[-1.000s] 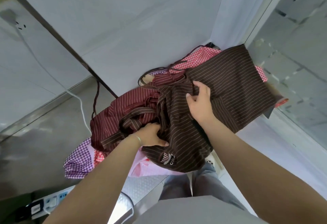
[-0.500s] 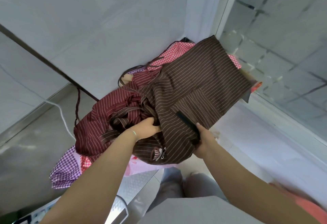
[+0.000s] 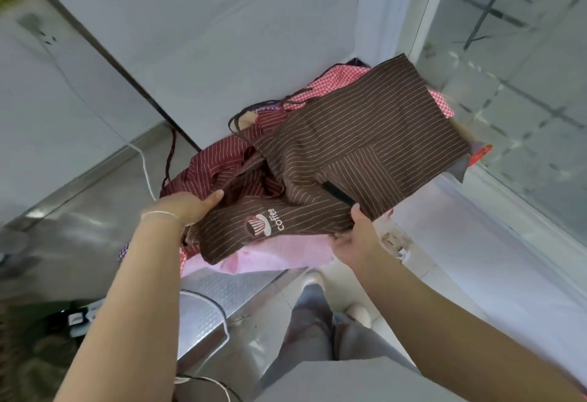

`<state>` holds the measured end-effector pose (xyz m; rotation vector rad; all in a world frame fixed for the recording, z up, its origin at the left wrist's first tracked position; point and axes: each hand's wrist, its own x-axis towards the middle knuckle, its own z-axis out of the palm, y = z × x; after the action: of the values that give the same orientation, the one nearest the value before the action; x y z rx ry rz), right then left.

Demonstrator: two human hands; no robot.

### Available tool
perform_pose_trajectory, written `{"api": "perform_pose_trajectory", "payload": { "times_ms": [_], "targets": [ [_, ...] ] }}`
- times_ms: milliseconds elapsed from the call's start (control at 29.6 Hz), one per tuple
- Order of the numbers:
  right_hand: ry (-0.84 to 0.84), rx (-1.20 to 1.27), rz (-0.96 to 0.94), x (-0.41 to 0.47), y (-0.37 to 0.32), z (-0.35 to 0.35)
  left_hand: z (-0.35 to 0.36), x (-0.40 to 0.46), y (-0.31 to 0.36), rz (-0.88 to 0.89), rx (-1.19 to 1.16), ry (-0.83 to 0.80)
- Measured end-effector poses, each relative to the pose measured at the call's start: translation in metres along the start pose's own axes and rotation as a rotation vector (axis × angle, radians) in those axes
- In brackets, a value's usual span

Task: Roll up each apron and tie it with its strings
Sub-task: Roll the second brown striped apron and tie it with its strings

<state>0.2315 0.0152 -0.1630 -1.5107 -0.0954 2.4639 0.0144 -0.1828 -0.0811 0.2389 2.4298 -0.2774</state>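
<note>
Both hands, left [image 3: 187,208] and right [image 3: 357,239], grip the brown striped apron [image 3: 359,147], its length running away up-right.

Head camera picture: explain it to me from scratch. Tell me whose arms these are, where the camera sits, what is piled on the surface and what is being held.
There is no machine here. The camera is worn on a person's head and looks forward and down, so the two bare arms reaching in from the bottom are that person's own, and their legs show below.

On a metal counter against a white wall lies a heap of aprons. On top is a brown striped apron with a coffee logo. Beneath it are a dark red striped apron, red checked cloth and pink cloth.

The left hand holds the brown apron's near edge on one side, and the right hand pinches the same edge on the other. The apron is not yet rolled or tied.
</note>
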Motion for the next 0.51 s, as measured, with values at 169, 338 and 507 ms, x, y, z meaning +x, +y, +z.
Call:
{"api": "perform_pose_trajectory", "payload": {
  "times_ms": [169,338,507],
  "targets": [
    [-0.059,-0.127,0.111,-0.005,0.031,-0.022,0.048,-0.023,0.018,0.252,-0.118,0.519],
    [-0.012,-0.193,0.097,-0.006,0.055,-0.033,0.087,-0.015,0.040,0.317,-0.313,0.106],
    [0.051,-0.229,0.022,-0.006,0.062,-0.027,0.102,0.000,0.037,0.420,-0.416,0.075]
  ]
}}
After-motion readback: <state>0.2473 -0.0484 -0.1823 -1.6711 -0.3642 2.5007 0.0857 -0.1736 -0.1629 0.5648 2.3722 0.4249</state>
